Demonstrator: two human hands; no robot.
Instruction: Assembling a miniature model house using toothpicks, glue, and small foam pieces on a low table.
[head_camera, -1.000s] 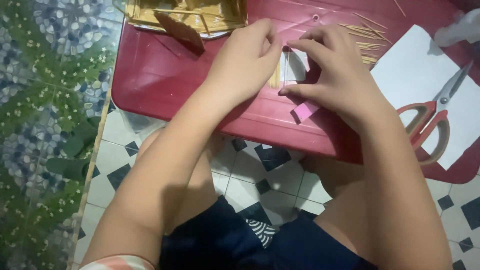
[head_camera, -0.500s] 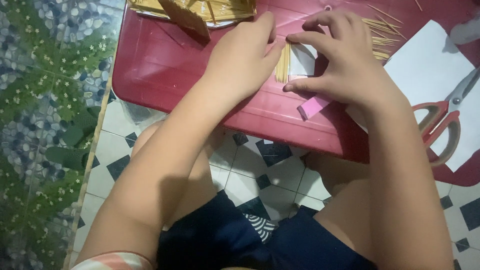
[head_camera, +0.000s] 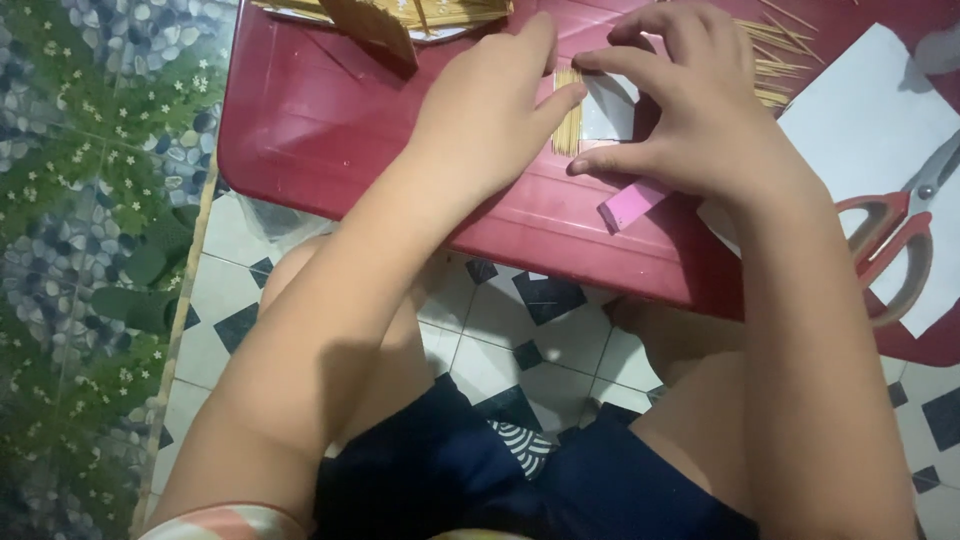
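Note:
A short row of toothpicks (head_camera: 567, 126) lies side by side along the left edge of a small white card (head_camera: 606, 118) on the red table (head_camera: 340, 110). My left hand (head_camera: 485, 115) presses its fingertips against the left side of that row. From the right, my right hand (head_camera: 700, 110) pinches the card between forefinger on the top edge and thumb on the bottom edge. A small pink block (head_camera: 632, 203) lies on the table just under my right thumb, touched by neither hand.
Loose toothpicks (head_camera: 770, 60) lie scattered behind my right hand. A white paper sheet (head_camera: 870, 120) and red-handled scissors (head_camera: 890, 250) are at the right. A toothpick-built piece (head_camera: 390, 15) stands at the table's far edge. Tiled floor and my knees are below.
Both hands stay on the card and toothpick row. They and the table have drifted slightly upward in view, and my right fingers have spread a little.

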